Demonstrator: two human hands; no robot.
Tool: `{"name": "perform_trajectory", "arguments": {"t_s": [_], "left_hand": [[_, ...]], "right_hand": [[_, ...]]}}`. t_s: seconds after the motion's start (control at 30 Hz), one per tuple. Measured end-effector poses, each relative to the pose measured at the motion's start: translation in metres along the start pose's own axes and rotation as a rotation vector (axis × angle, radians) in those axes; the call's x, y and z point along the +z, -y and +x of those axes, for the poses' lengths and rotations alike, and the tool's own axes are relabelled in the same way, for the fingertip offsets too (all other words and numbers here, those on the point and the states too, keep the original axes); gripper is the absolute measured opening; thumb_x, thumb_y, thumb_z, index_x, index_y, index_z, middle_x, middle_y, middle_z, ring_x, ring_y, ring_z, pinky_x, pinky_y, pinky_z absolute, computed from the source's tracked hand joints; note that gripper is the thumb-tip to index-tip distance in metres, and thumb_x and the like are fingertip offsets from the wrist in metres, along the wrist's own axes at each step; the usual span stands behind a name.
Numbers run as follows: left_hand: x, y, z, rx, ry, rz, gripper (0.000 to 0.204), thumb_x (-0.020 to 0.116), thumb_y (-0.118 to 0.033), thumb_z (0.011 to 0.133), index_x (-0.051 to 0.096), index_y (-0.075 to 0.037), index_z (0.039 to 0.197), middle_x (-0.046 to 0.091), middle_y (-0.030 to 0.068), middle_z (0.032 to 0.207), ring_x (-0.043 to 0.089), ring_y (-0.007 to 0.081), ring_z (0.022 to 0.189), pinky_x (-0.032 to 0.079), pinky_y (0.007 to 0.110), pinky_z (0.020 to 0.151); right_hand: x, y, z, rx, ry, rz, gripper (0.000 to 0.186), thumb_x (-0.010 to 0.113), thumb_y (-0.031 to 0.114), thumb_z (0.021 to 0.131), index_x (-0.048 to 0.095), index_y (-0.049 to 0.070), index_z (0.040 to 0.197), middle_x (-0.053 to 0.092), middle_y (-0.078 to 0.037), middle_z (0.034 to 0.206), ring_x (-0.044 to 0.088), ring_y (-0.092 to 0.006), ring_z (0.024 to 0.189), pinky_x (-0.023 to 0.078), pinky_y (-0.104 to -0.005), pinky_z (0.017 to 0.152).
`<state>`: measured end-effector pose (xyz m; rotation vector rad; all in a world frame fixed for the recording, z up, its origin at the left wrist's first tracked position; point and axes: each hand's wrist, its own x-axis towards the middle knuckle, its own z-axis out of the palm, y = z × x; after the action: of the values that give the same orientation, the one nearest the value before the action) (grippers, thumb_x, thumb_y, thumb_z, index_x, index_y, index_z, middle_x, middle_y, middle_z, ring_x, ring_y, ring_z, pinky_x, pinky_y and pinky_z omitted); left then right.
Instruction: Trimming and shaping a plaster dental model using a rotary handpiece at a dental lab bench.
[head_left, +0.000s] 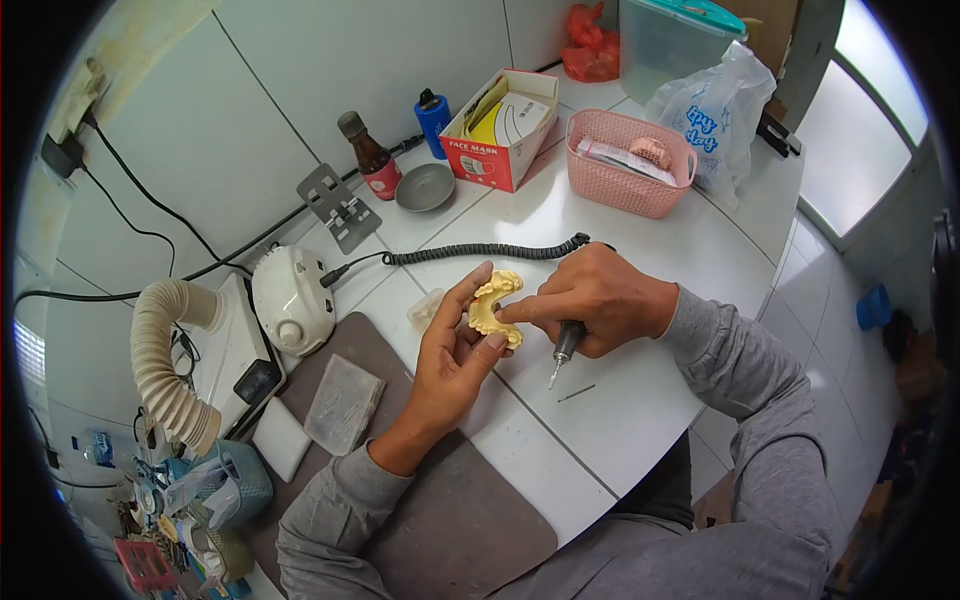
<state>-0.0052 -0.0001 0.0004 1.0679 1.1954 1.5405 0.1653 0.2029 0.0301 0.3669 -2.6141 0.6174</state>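
My left hand [450, 370] is closed round a pale yellow dental cast [492, 290], held upright above the white tiled table [535, 430]. My right hand [592, 298] grips a dark rotary handpiece [566, 343], its thin metal bit pointing down, while the index finger reaches onto the inside of the cast. The handpiece's coiled black cord [470, 250] runs to a white control unit [295, 300]. A thin loose bit [576, 393] lies below the handpiece. A small translucent piece [425, 310] sits just behind my left hand.
A brown mat [470, 520] bears a clear case [342, 405]. A white machine with a hose [180, 350] and cluttered baskets [235, 485] stand left. Along the back are a phone stand [340, 210], dish [425, 188], bottles [370, 160], mask box [485, 160] and pink basket [620, 190].
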Motion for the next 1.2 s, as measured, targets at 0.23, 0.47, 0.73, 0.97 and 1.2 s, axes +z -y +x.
{"name": "perform_trajectory", "arguments": {"t_s": [0.23,0.47,0.73,0.97,1.2], "left_hand": [[-0.003,0.000,0.001,-0.023,0.017,0.007,0.073,0.066,-0.006,0.107,0.032,-0.007,0.172,0.054,0.0093,0.155,0.063,0.0140,0.122,0.058,0.031,0.100],[-0.006,0.009,0.003,0.041,0.010,-0.139,0.065,0.068,-0.001,0.106,0.033,-0.004,0.162,0.048,0.0131,0.151,0.065,0.0188,0.125,0.063,0.035,0.103],[-0.002,0.004,0.001,0.043,-0.001,-0.148,0.059,0.069,-0.002,0.106,0.036,-0.002,0.155,0.048,0.0136,0.147,0.067,0.0203,0.125,0.064,0.036,0.103],[-0.003,0.003,0.001,0.026,0.012,-0.151,0.060,0.070,-0.003,0.106,0.036,-0.002,0.156,0.049,0.0131,0.147,0.068,0.0192,0.124,0.064,0.035,0.101],[-0.002,0.001,0.000,0.004,0.059,-0.126,0.063,0.070,-0.002,0.105,0.035,-0.002,0.158,0.051,0.0123,0.148,0.067,0.0184,0.125,0.064,0.033,0.100]], "right_hand": [[0.004,0.004,0.001,-0.032,0.011,-0.185,0.068,0.082,0.008,0.070,0.071,0.022,0.136,0.066,-0.002,0.073,0.069,-0.0270,0.063,0.051,-0.0425,0.056],[0.005,0.007,0.002,-0.052,0.004,-0.293,0.078,0.084,0.009,0.070,0.070,0.024,0.145,0.064,-0.002,0.072,0.068,-0.0252,0.062,0.050,-0.0419,0.055],[0.005,0.004,-0.001,-0.023,-0.076,-0.267,0.087,0.086,0.005,0.060,0.071,0.017,0.145,0.068,0.001,0.072,0.068,-0.0230,0.060,0.050,-0.0389,0.056],[0.009,0.003,0.000,0.052,-0.032,-0.149,0.093,0.083,0.003,0.060,0.066,0.022,0.149,0.072,-0.002,0.076,0.071,-0.0273,0.063,0.051,-0.0394,0.056],[0.008,-0.001,-0.003,0.050,0.020,-0.029,0.094,0.083,0.003,0.062,0.064,0.028,0.151,0.074,-0.001,0.081,0.071,-0.0285,0.066,0.052,-0.0394,0.058]]}}
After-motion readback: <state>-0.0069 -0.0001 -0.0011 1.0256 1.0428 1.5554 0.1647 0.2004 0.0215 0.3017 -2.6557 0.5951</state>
